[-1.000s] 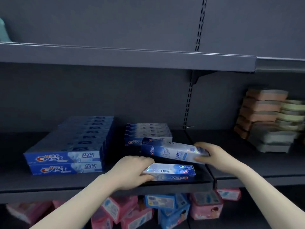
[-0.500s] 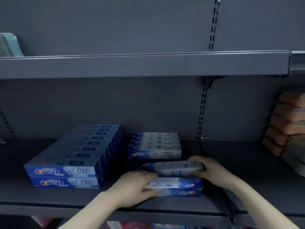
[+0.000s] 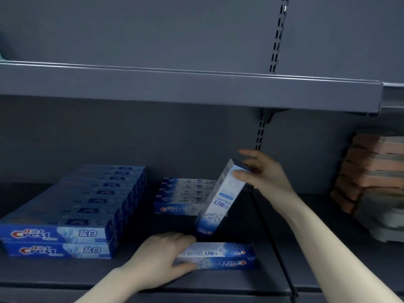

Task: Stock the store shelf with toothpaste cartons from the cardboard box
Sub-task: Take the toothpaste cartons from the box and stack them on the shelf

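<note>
Tipping a carton upright on the shelf (image 3: pixel 65 278)

Right hand (image 3: pixel 265 178) has swung its gripped carton (image 3: pixel 219 199) from flat to steep (re-orienting, likely); left hand (image 3: pixel 162 256) holds front-edge carton (image 3: pixel 220 255).

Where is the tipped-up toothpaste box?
The right hand holds the tilted carton at centre, above the flat carton under the left hand.

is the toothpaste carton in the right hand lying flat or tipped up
Tipped up. The toothpaste carton slants steeply, its top end pinched by the right hand, its bottom end low near the shelf; whether it touches is unclear.
</note>
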{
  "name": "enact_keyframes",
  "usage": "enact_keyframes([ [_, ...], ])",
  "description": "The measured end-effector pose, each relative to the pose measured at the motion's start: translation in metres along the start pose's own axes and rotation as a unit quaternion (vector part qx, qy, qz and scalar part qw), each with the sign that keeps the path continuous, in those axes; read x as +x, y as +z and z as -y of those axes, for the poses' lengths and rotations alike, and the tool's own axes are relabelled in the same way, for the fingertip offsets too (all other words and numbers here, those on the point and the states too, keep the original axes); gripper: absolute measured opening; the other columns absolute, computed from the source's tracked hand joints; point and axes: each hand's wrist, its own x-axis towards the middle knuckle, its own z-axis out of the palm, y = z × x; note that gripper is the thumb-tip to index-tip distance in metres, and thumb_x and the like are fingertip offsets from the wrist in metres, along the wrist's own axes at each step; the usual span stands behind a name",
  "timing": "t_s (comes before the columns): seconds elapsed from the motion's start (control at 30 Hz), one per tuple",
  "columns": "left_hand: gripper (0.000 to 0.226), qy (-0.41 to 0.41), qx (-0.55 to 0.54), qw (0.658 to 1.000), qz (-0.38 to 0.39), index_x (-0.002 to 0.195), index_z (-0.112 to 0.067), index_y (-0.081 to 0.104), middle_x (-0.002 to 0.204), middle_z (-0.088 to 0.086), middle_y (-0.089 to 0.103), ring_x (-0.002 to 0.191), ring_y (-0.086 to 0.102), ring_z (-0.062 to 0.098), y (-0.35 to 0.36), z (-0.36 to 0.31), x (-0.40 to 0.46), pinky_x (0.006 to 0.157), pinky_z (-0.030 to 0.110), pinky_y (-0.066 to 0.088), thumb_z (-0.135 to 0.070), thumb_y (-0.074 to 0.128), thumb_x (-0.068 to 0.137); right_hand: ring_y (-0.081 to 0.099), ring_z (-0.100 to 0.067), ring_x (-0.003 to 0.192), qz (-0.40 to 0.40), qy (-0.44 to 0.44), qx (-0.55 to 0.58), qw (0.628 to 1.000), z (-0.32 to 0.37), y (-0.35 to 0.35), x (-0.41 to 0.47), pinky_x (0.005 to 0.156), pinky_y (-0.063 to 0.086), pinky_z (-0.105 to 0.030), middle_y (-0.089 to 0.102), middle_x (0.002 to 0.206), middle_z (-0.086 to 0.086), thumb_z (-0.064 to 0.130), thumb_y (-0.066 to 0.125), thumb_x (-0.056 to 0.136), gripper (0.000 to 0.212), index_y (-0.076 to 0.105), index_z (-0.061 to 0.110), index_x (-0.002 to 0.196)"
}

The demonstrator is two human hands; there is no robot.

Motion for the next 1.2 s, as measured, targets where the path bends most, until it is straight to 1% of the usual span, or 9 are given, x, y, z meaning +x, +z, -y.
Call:
enact_keyframes([
  [0.2,0.055,0.007,0.003,1.0,0.016,0.131,-0.035,0.042,0.123,-0.009,0.056,0.113,0.051,0.015,0.001,0.001,0.001,0.088,0.03,0.043,-0.064,0.043,0.084,0.064,-0.007,0.097,0.057,0.006,-0.015,0.998,0.003,0.044,0.011,0.086,0.05,-0.021,0.07,0.102,0.006,0.018,0.075,0.076,0.039,0.06,0.032,0.109],
  [0.3,0.051,0.017,0.008,1.0,0.02,0.129,-0.033,0.043,0.121,-0.005,0.056,0.112,0.051,0.018,-0.001,0.0,0.0,0.088,0.034,0.043,-0.06,0.045,0.086,0.064,0.0,0.092,0.142,0.063,-0.05,0.987,-0.018,0.066,0.001,0.075,0.05,-0.01,0.068,0.102,0.01,0.013,0.074,0.077,0.035,0.061,0.024,0.108],
  [0.47,0.046,0.022,-0.001,1.0,0.02,0.126,-0.029,0.045,0.117,0.0,0.058,0.109,0.052,0.021,-0.006,0.001,-0.003,0.086,0.036,0.043,-0.053,0.049,0.087,0.059,0.011,0.091,0.233,0.12,-0.097,0.96,-0.05,0.076,-0.016,0.079,0.045,-0.009,0.064,0.102,0.022,0.007,0.072,0.076,0.041,0.057,0.037,0.1],
  [0.6,0.046,0.029,-0.001,1.0,0.005,0.126,-0.03,0.045,0.118,-0.001,0.058,0.109,0.052,0.021,-0.005,0.002,-0.006,0.084,0.033,0.041,-0.052,0.05,0.087,0.06,0.004,0.095,0.239,0.134,-0.106,0.956,-0.054,0.071,-0.017,0.076,0.045,-0.005,0.065,0.105,0.018,0.006,0.072,0.076,0.041,0.059,0.029,0.108],
  [0.73,0.046,0.033,-0.013,0.999,0.002,0.126,-0.03,0.046,0.118,-0.003,0.059,0.109,0.052,0.019,-0.007,0.002,-0.006,0.085,0.032,0.042,-0.053,0.05,0.086,0.062,-0.006,0.096,0.216,0.097,-0.146,0.96,-0.053,0.064,-0.018,0.086,0.048,-0.024,0.068,0.106,0.007,0.013,0.074,0.077,0.037,0.062,0.016,0.111],
  [0.83,0.05,0.028,-0.029,0.999,0.002,0.13,-0.031,0.045,0.122,-0.005,0.058,0.111,0.052,0.016,-0.009,0.003,-0.005,0.088,0.029,0.042,-0.055,0.051,0.086,0.058,-0.005,0.08,0.181,0.06,-0.18,0.965,-0.048,0.056,-0.019,0.075,0.043,-0.027,0.065,0.088,0.009,0.021,0.076,0.075,0.023,0.063,0.02,0.094],
  [1.0,0.055,0.011,-0.033,0.999,-0.007,0.13,-0.033,0.047,0.122,-0.008,0.057,0.112,0.051,0.012,-0.011,0.004,-0.009,0.089,0.025,0.04,-0.062,0.049,0.083,0.056,0.002,0.098,0.173,0.016,-0.256,0.951,-0.032,0.042,-0.02,0.087,0.043,-0.019,0.063,0.102,0.019,0.031,0.077,0.074,0.032,0.061,0.035,0.101],
  [1.07,0.053,0.008,-0.065,0.997,-0.047,0.121,-0.031,0.055,0.114,-0.01,0.061,0.106,0.054,0.01,-0.014,0.004,-0.012,0.086,0.025,0.042,-0.065,0.045,0.081,0.055,0.008,0.097,0.166,0.008,-0.263,0.95,-0.027,0.038,-0.02,0.084,0.042,-0.013,0.062,0.101,0.023,0.034,0.078,0.071,0.032,0.059,0.042,0.096],
  [1.2,0.03,0.049,-0.001,0.956,-0.288,0.101,-0.027,0.056,0.097,-0.006,0.061,0.092,0.052,0.011,-0.022,0.006,-0.005,0.074,0.024,0.042,-0.048,0.054,0.08,0.057,0.006,0.095,0.157,-0.002,-0.264,0.952,-0.022,0.035,-0.02,0.083,0.045,-0.015,0.064,0.097,0.025,0.034,0.082,0.066,0.036,0.057,0.05,0.088],
])
